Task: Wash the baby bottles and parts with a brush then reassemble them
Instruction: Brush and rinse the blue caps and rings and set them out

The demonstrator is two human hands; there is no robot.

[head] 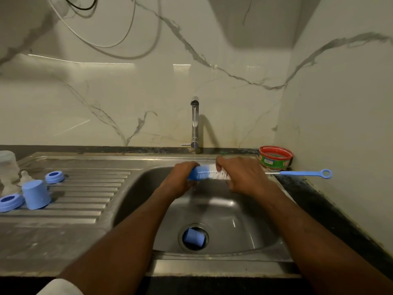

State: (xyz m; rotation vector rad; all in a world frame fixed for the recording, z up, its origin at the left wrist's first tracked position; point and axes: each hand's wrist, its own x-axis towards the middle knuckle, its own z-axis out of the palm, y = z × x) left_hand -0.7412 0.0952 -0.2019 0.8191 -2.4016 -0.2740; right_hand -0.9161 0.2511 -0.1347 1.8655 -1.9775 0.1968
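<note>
Over the sink basin [244,220], under a thin stream from the tap [194,124], I hold a blue and white bottle brush [209,175] level. My left hand [182,179] grips its blue bristle end. My right hand [242,175] curls over the white bristle end, and the blue handle with a ring [308,173] sticks out to the right. A blue cap [194,237] lies in the drain. On the draining board stand another blue cap [36,194], two blue collar rings [54,176] [9,202], a clear teat [25,177] and a clear bottle [8,165].
A red-rimmed round tub [275,157] sits on the dark counter at the back right corner. The ribbed steel draining board [91,192] lies left of the basin. A marble wall rises behind and to the right.
</note>
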